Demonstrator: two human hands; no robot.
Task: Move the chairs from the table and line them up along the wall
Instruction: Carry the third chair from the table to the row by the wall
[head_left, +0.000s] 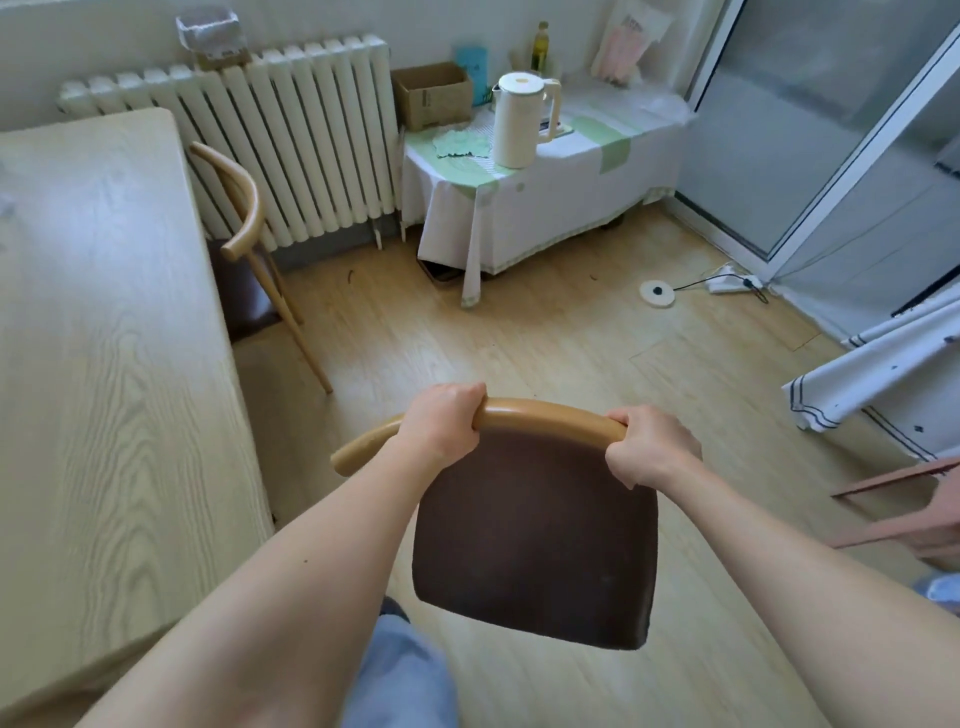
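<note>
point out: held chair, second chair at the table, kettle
held chair (535, 540), head view, middle of the dark seat
second chair (248, 195), head view, curved wooden backrest beside the table
kettle (517, 124), head view, white body on the small covered table
</note>
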